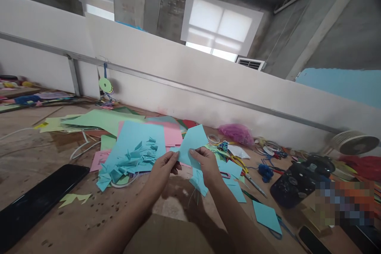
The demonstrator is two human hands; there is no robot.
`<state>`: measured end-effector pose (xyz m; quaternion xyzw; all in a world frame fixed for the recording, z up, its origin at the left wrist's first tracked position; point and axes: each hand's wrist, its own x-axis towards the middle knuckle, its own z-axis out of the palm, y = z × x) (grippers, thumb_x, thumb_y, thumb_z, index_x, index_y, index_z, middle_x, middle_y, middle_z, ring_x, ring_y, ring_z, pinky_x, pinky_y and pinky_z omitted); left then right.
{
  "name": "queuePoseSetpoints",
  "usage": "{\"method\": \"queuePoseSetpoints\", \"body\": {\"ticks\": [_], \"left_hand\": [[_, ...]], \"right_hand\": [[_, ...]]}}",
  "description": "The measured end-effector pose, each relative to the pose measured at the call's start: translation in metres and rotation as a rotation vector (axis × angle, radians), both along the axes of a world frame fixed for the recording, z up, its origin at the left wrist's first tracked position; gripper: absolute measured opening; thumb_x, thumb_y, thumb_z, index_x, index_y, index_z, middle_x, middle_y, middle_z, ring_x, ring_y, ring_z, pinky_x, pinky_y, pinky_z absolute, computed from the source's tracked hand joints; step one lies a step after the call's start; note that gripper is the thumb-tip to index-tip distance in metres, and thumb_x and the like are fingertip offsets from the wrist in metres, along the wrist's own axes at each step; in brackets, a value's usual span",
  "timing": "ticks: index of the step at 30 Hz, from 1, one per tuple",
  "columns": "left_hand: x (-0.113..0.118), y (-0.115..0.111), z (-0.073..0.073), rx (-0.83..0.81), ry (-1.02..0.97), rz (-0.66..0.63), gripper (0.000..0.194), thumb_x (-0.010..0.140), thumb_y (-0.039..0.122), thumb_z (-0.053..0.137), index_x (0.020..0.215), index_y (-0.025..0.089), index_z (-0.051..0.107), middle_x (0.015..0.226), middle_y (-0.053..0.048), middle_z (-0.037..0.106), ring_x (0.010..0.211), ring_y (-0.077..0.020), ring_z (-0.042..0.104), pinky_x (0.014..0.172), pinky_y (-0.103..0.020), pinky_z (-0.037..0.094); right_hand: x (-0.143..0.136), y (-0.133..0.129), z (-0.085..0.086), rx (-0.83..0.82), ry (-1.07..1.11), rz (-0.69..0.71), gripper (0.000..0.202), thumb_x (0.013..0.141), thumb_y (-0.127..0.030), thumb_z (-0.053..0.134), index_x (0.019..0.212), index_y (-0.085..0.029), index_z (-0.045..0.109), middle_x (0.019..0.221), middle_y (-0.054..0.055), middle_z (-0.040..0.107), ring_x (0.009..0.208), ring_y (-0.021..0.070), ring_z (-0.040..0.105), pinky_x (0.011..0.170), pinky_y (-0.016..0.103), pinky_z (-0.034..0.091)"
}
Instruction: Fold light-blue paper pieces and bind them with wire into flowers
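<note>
Between my two hands is a piece of light blue paper, raised above the table and tilted. My left hand pinches its lower left corner between thumb and fingers. On the right side, my right hand grips the same paper with the thumb on its face. Left of my hands, a heap of small folded blue paper pieces lies on a large blue sheet. Beneath my right wrist, more cut blue paper lies on the table, near a pink-handled cutter.
A black phone lies at the left. Scissors with yellow handles, a blue paper square and a dark jar are at the right. Behind stand a pink plastic bag, a small fan and a white partition.
</note>
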<state>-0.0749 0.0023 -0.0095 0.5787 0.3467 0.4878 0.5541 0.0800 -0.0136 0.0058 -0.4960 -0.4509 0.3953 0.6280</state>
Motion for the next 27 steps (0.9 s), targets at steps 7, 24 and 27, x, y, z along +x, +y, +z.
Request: {"method": "queuePoseSetpoints", "body": {"ticks": [7, 24, 27], "left_hand": [[0.0, 0.001, 0.001, 0.013, 0.064, -0.01, 0.036, 0.08, 0.052, 0.057, 0.065, 0.02, 0.057, 0.063, 0.001, 0.059, 0.06, -0.0149, 0.053, 0.061, -0.026, 0.043], [-0.01, -0.002, 0.0, -0.516, -0.061, -0.598, 0.04, 0.085, 0.05, 0.046, 0.08, 0.015, 0.066, 0.063, -0.005, 0.069, 0.048, -0.0124, 0.058, 0.047, -0.021, 0.034], [-0.009, -0.005, -0.002, -0.526, -0.097, -0.662, 0.039, 0.085, 0.046, 0.046, 0.07, 0.016, 0.064, 0.057, -0.004, 0.065, 0.049, -0.0135, 0.058, 0.046, -0.022, 0.035]], "right_hand": [[0.006, 0.003, -0.004, 0.008, -0.038, -0.013, 0.029, 0.064, -0.04, 0.077, 0.06, -0.017, 0.059, 0.055, -0.006, 0.046, 0.056, 0.0111, 0.036, 0.057, 0.026, 0.029], [0.012, -0.013, 0.016, 0.255, -0.342, 0.197, 0.008, 0.073, -0.031, 0.072, 0.076, -0.025, 0.075, 0.084, 0.002, 0.068, 0.087, 0.0228, 0.057, 0.082, 0.035, 0.043], [0.012, -0.016, 0.021, 0.269, -0.375, 0.215, 0.007, 0.073, -0.031, 0.073, 0.078, -0.027, 0.077, 0.09, 0.003, 0.069, 0.095, 0.025, 0.057, 0.086, 0.037, 0.043]]}}
